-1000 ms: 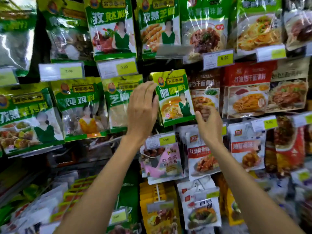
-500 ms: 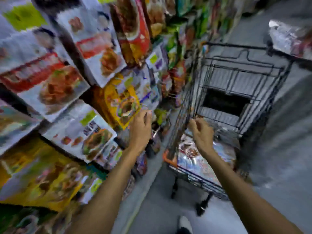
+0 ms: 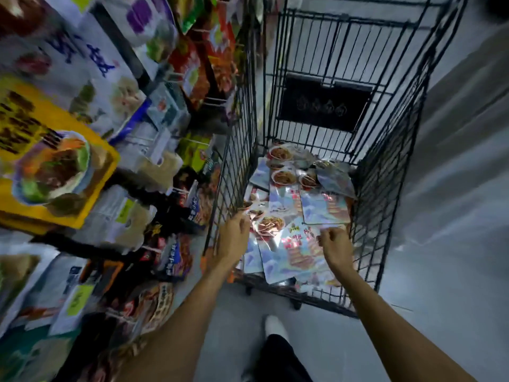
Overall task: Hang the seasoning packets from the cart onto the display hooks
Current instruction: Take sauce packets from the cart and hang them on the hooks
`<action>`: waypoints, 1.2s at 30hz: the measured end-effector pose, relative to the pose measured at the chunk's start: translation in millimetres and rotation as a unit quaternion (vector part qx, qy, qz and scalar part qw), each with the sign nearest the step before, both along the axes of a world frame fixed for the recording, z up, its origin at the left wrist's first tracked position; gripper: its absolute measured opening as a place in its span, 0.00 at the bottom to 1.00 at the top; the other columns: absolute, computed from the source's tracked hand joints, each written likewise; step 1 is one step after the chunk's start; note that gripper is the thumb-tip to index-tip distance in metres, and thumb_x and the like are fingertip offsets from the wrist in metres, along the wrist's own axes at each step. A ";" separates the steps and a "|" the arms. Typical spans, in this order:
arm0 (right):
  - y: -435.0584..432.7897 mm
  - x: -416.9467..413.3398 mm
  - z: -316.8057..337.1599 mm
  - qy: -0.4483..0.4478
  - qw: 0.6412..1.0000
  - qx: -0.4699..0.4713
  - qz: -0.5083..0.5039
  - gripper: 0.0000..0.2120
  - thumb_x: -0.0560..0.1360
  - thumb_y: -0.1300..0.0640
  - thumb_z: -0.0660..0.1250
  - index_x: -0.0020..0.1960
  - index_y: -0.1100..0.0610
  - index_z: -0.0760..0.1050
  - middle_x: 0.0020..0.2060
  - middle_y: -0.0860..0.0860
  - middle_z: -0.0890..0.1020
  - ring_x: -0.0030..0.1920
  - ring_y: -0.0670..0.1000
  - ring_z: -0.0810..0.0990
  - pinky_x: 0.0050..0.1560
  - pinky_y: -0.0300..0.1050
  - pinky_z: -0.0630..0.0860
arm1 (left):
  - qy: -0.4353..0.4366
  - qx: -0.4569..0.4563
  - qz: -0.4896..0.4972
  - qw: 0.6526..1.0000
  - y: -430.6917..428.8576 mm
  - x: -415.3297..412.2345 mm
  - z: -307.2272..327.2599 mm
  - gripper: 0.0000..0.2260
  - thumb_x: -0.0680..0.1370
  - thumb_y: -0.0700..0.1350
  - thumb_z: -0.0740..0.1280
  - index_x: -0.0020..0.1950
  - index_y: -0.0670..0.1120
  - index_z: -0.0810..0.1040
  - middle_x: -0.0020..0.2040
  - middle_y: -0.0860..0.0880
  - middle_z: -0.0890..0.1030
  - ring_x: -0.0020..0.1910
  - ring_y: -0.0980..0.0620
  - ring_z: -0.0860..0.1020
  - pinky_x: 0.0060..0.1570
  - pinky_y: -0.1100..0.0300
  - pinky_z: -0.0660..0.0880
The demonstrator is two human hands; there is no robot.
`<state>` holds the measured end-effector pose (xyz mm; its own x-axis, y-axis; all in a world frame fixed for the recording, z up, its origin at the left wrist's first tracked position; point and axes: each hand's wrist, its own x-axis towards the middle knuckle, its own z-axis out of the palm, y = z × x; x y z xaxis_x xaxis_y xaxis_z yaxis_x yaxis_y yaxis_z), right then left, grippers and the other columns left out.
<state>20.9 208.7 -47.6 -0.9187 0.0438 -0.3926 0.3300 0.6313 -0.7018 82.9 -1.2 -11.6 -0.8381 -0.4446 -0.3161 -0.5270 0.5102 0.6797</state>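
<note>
Seasoning packets (image 3: pixel 292 216) heaped flat on cart floor, thickest toward near edge; glossy, print blurred. Hanging display (image 3: pixel 82 133) fills left side, just beside cart's left wall. Cart (image 3: pixel 385 161): black wire. Left hand (image 3: pixel 234 238) at near left corner, fingers straight and relaxed, holding nothing. Right hand (image 3: pixel 336 244) near right wall, fingers curled over topmost packet; cannot tell whether it grips. White shoe (image 3: pixel 275 326) below cart's near edge.
</note>
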 end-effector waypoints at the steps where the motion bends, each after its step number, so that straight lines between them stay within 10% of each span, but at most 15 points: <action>1: 1.8 -4.0 -11.2 -0.008 1.000 0.011 0.002 0.17 0.80 0.64 0.58 0.37 0.74 0.74 0.36 0.69 0.80 0.38 0.66 0.78 0.36 0.48 0.67 | -0.012 0.004 0.006 1.000 2.2 -5.1 -13.5 0.11 0.81 0.39 0.59 0.42 0.35 0.76 0.38 0.35 0.75 0.37 0.47 0.71 0.36 0.55 0.61; 5: 0.7 -14.6 -54.3 -0.056 0.998 0.023 0.018 0.19 0.80 0.62 0.59 0.31 0.57 0.63 0.28 0.56 0.71 0.33 0.56 0.72 0.38 0.47 0.64 | -0.089 0.026 0.040 0.995 7.4 -23.1 -62.2 0.08 0.80 0.37 0.58 0.49 0.35 0.76 0.46 0.31 0.78 0.42 0.40 0.77 0.38 0.57 0.66; 12: -19.2 -16.4 -108.1 -0.147 0.986 0.061 0.044 0.14 0.74 0.51 0.70 0.44 0.60 0.69 0.40 0.57 0.72 0.43 0.50 0.71 0.39 0.41 0.64 | -0.194 0.012 0.132 0.972 6.5 -36.9 -116.6 0.17 0.79 0.37 0.61 0.67 0.33 0.68 0.65 0.33 0.71 0.64 0.38 0.70 0.59 0.55 0.63; 16: -35.2 -8.5 -115.9 -0.153 0.978 0.141 0.015 0.30 0.67 0.47 0.76 0.61 0.60 0.68 0.56 0.58 0.75 0.60 0.59 0.73 0.55 0.53 0.72 | -0.177 0.050 0.193 0.964 9.0 -41.2 -128.3 0.17 0.75 0.37 0.68 0.62 0.33 0.72 0.60 0.34 0.76 0.58 0.39 0.75 0.49 0.55 0.68; 23: -22.8 -7.6 -117.3 -0.156 0.980 0.120 0.002 0.15 0.71 0.52 0.74 0.45 0.63 0.75 0.44 0.60 0.80 0.47 0.56 0.78 0.49 0.51 0.74 | -0.178 0.127 0.250 0.943 2.2 -39.2 -134.4 0.08 0.71 0.36 0.72 0.47 0.34 0.81 0.39 0.40 0.82 0.37 0.49 0.77 0.22 0.71 0.67; 28: -2.2 -9.3 -108.4 -0.182 0.972 -0.052 -0.136 0.12 0.76 0.59 0.68 0.52 0.68 0.72 0.40 0.63 0.82 0.34 0.60 0.82 0.35 0.56 0.82 | -0.178 0.208 0.291 0.917 -1.1 -32.4 -136.0 0.09 0.69 0.36 0.76 0.46 0.36 0.82 0.43 0.40 0.83 0.33 0.51 0.76 0.25 0.66 0.72; 36: 15.7 -9.0 -107.5 -0.198 0.969 -0.061 -0.132 0.11 0.71 0.59 0.74 0.49 0.63 0.78 0.43 0.61 0.84 0.40 0.59 0.84 0.45 0.58 0.81 | -0.185 0.262 0.253 0.913 3.9 -32.5 -130.8 0.14 0.66 0.34 0.77 0.49 0.35 0.80 0.44 0.43 0.81 0.35 0.51 0.79 0.27 0.64 0.74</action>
<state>11.9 224.4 -155.1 -0.6582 0.1875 -0.7291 0.7275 0.4077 -0.5518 50.4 2.6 -142.4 -0.3593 -0.4518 -0.8166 -0.8481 -0.2070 0.4877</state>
